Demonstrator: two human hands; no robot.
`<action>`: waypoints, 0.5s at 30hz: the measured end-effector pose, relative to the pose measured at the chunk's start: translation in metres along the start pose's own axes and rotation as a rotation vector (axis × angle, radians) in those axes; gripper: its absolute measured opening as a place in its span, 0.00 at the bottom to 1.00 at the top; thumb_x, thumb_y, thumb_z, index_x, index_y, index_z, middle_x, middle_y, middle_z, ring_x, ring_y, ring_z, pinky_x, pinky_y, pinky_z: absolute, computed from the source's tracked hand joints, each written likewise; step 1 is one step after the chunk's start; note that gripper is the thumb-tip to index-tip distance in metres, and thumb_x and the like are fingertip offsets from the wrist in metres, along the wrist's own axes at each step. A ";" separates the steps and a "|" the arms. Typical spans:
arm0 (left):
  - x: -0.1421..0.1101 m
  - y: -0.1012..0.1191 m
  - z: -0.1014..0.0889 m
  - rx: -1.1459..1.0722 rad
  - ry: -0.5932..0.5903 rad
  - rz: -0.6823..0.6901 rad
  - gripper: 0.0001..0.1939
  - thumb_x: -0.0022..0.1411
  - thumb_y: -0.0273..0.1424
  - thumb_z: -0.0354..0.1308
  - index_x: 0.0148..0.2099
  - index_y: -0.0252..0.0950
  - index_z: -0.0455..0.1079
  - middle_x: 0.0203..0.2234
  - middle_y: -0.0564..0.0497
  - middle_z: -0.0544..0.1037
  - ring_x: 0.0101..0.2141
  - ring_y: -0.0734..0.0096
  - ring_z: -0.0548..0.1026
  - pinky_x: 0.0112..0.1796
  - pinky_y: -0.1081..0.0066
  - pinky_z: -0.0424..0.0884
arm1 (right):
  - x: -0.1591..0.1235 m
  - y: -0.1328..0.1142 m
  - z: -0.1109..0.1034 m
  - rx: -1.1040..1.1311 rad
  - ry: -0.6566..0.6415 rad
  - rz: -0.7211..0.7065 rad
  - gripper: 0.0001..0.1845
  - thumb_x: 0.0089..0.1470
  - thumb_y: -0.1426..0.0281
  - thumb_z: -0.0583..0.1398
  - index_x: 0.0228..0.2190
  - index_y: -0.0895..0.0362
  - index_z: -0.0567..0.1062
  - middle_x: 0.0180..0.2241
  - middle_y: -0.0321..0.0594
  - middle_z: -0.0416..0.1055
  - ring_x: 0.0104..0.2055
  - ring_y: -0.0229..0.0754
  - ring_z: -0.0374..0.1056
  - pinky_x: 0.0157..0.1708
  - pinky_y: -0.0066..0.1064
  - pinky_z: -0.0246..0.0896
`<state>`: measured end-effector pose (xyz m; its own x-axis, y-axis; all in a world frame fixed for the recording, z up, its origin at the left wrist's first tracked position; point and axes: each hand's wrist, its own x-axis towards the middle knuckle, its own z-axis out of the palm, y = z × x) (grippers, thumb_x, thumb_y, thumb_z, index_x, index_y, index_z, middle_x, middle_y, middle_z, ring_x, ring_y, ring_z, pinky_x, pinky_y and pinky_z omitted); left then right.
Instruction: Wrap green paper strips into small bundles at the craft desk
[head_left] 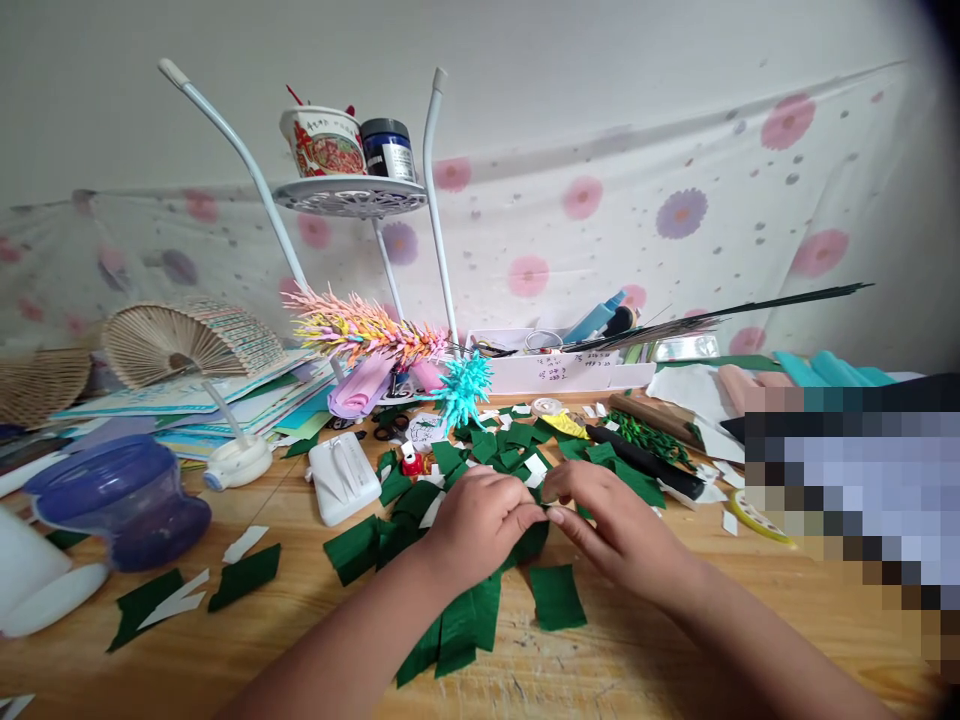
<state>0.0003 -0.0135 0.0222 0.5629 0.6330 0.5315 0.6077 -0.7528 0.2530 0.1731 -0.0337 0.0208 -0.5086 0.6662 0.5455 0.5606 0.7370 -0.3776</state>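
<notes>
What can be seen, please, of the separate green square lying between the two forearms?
The green square is dark, with slightly uneven edges, and looks like thin crepe paper. It lies nearly flat, slightly turned, on the wooden table, apart from the green strips to its left. Neither the left hand nor the right hand touches it.

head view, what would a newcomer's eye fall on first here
Probably the turquoise spiky tuft near the picture's middle, with the pink, orange and yellow spiky spray up and to its left. Next, the left hand and right hand, fingertips close together above dark green scraps on the wooden table. Higher up, an instant-noodle cup stands on a raised round shelf.
</notes>
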 end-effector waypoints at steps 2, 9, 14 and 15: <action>0.001 -0.002 -0.003 -0.031 -0.022 -0.060 0.13 0.56 0.33 0.47 0.22 0.34 0.63 0.17 0.54 0.68 0.24 0.74 0.65 0.27 0.74 0.59 | 0.001 -0.003 0.001 0.030 -0.020 0.019 0.04 0.51 0.72 0.51 0.33 0.56 0.64 0.32 0.40 0.66 0.35 0.40 0.60 0.35 0.32 0.56; 0.001 0.000 -0.005 -0.177 -0.070 -0.149 0.15 0.56 0.34 0.46 0.21 0.34 0.62 0.16 0.55 0.65 0.22 0.76 0.63 0.24 0.77 0.58 | 0.002 -0.004 0.010 -0.034 0.053 0.095 0.02 0.50 0.73 0.52 0.29 0.57 0.64 0.27 0.39 0.64 0.31 0.40 0.59 0.29 0.31 0.55; 0.003 -0.001 -0.011 -0.178 -0.145 -0.079 0.07 0.54 0.28 0.50 0.27 0.35 0.68 0.21 0.54 0.70 0.26 0.76 0.67 0.27 0.77 0.61 | 0.001 -0.004 0.003 -0.145 0.015 0.090 0.04 0.51 0.73 0.50 0.29 0.57 0.65 0.27 0.39 0.65 0.31 0.41 0.60 0.29 0.31 0.53; 0.002 -0.002 -0.011 -0.165 -0.142 -0.048 0.07 0.54 0.28 0.50 0.28 0.35 0.68 0.23 0.53 0.71 0.27 0.75 0.68 0.28 0.77 0.62 | 0.001 -0.004 0.002 -0.156 0.008 0.082 0.04 0.51 0.73 0.50 0.30 0.57 0.65 0.27 0.39 0.66 0.31 0.41 0.60 0.30 0.31 0.53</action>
<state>-0.0062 -0.0121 0.0320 0.6156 0.6792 0.3997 0.5425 -0.7331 0.4102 0.1685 -0.0357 0.0214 -0.4522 0.7218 0.5239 0.6949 0.6534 -0.3003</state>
